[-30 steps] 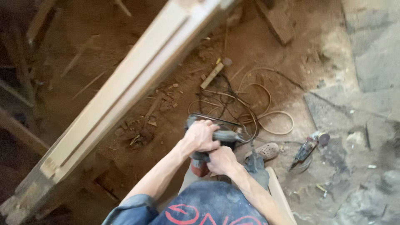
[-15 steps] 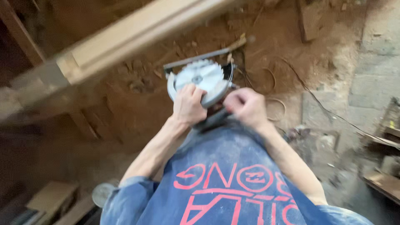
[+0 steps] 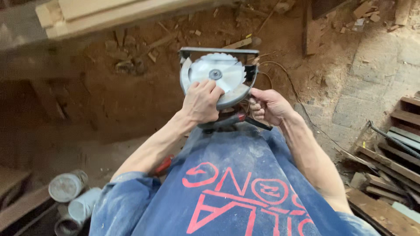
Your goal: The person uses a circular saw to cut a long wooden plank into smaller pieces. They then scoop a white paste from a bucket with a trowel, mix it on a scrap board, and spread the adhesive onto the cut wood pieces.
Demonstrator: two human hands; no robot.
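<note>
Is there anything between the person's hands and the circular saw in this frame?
Nothing visible. The left hand lies directly on the circular saw, its fingers over the lower edge of the toothed blade and guard. The right hand touches the saw's right side by the base plate, near a cable; what it grips there is unclear.

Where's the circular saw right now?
In the head view the circular saw sits upper centre, held up blade-side toward the camera between the left hand on its guard and the right hand beside it.
</note>
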